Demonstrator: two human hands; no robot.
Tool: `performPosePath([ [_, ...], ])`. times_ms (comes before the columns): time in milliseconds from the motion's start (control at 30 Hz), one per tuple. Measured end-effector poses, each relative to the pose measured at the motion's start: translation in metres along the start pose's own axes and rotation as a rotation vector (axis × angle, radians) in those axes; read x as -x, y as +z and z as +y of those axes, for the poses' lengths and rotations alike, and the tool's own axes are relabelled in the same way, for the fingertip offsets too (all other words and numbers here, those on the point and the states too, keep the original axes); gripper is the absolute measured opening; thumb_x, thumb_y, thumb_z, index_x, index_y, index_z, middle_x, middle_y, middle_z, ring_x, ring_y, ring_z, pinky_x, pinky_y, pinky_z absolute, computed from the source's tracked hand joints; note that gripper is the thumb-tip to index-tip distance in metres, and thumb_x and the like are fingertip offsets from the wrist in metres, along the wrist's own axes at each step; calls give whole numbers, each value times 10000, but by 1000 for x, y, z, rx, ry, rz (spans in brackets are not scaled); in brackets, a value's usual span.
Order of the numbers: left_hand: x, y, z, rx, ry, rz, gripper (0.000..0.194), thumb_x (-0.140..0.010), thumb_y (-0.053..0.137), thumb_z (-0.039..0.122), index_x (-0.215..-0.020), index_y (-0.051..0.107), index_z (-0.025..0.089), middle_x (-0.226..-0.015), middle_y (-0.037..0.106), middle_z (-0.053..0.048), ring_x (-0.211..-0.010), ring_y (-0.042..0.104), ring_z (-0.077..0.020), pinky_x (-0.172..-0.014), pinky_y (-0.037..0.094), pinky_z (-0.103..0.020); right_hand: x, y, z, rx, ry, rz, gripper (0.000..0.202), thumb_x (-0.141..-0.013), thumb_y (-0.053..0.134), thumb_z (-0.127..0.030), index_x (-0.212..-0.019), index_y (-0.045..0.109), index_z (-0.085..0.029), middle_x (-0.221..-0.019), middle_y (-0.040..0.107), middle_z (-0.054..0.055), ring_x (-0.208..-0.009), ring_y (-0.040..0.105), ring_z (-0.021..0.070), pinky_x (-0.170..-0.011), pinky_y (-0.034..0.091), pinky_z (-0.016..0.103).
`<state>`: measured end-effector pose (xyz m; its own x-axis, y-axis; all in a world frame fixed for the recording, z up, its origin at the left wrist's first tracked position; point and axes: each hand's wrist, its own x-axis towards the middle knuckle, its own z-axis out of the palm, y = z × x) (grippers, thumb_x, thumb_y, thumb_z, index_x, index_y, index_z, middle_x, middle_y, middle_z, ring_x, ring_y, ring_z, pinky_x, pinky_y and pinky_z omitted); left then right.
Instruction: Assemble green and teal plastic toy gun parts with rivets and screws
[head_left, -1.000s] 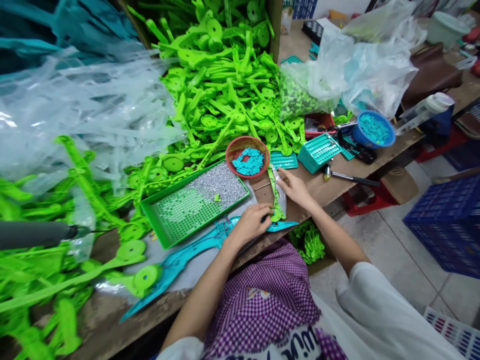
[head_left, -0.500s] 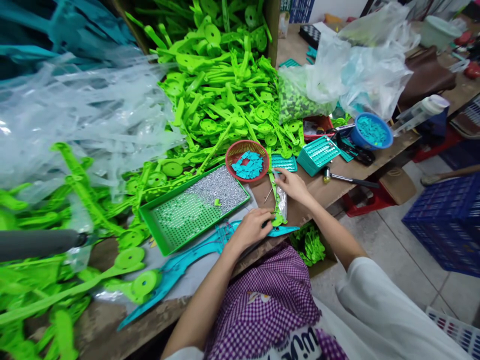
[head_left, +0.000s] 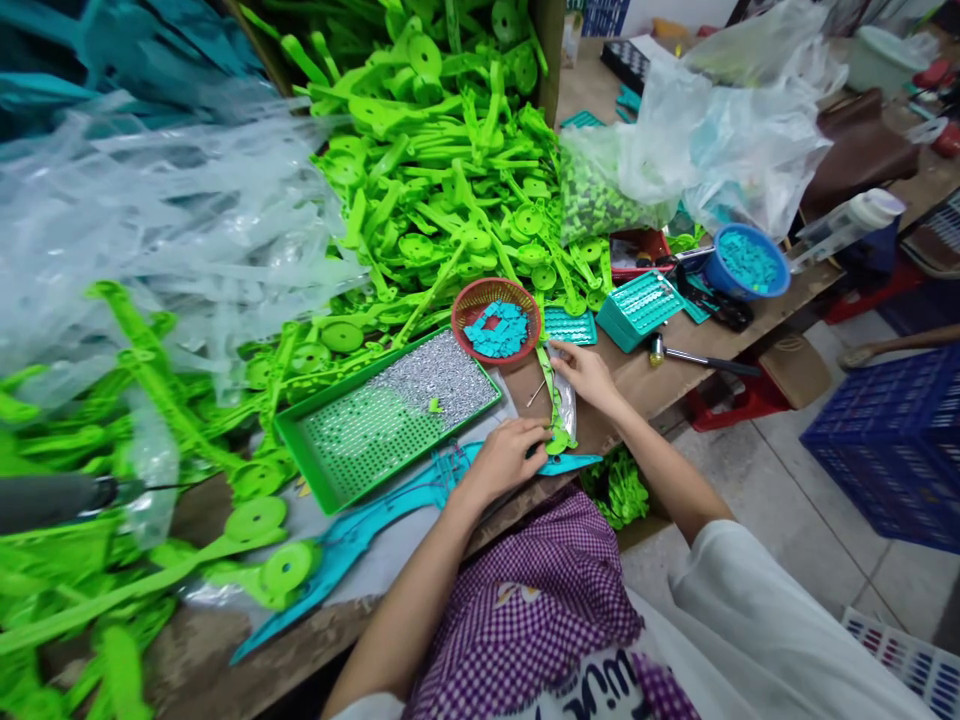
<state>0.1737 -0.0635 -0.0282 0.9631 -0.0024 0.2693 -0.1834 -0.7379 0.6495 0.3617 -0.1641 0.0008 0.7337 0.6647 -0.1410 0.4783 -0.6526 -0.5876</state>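
Observation:
A narrow bright-green plastic part (head_left: 556, 405) with a rounded end stands out from the table edge, pointing away from me. My left hand (head_left: 510, 458) curls its fingers on the rounded near end, above a long blue plastic part (head_left: 375, 508) along the table edge. At the far end my right hand (head_left: 583, 374) pinches the green part's side; the fingertips are partly hidden. A clear plastic bag (head_left: 568, 410) lies beneath the green part. Just left of it is a thin metal pin (head_left: 535, 393).
A green tray (head_left: 330, 508) of small metal pieces sits left of my hands, with a red basket (head_left: 459, 345) of blue pieces behind. Heaped green parts (head_left: 450, 200) fill the back. To the right are a teal box (head_left: 637, 312), a hammer (head_left: 697, 358) and a blue bowl (head_left: 780, 285).
Both hands keep nearly the same place on the green part. The view has shifted very slightly; little else differs.

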Motion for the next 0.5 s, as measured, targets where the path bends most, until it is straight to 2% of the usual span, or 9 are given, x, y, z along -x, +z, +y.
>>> performPosePath([
  [133,0,1,-1,-16,-8,-11,205,-844,547,157,-970,700,208,-1134,729,-73,-988,695,-209,-879,540,-377,2,3,2,-58,-10,-1,438,-920,516,-406,-1334,586,-279,-1077,745,25,-922,677,202,-834,496,314],
  [267,1,3,-2,-27,-12,-8,205,-845,549,161,-976,699,207,-1124,730,-73,-996,691,-208,-884,538,-372,5,-2,-10,100,71,-44,424,-933,483,-434,-1333,572,-327,-1081,739,5,-993,665,222,-853,486,335],
  [333,1,3,-2,-29,-11,-10,204,-840,552,157,-975,698,203,-1114,732,-77,-990,691,-209,-882,538,-371,7,-7,-20,223,77,-65,422,-954,438,-438,-1355,538,-348,-1147,716,3,-1043,646,227,-848,478,337],
  [400,1,3,-2,-34,-12,-17,210,-835,552,150,-978,697,201,-1111,732,-77,-977,692,-210,-879,537,-371,7,-11,-28,374,22,-77,409,-976,401,-415,-1356,530,-335,-1217,680,32,-1078,618,231,-846,457,341],
  [500,0,2,-1,-44,-19,-32,215,-835,546,144,-978,696,200,-1102,732,-74,-961,692,-210,-869,536,-366,2,-16,-37,588,-159,-92,362,-998,371,-343,-1233,625,-238,-1210,647,107,-1107,569,246,-869,390,364],
])
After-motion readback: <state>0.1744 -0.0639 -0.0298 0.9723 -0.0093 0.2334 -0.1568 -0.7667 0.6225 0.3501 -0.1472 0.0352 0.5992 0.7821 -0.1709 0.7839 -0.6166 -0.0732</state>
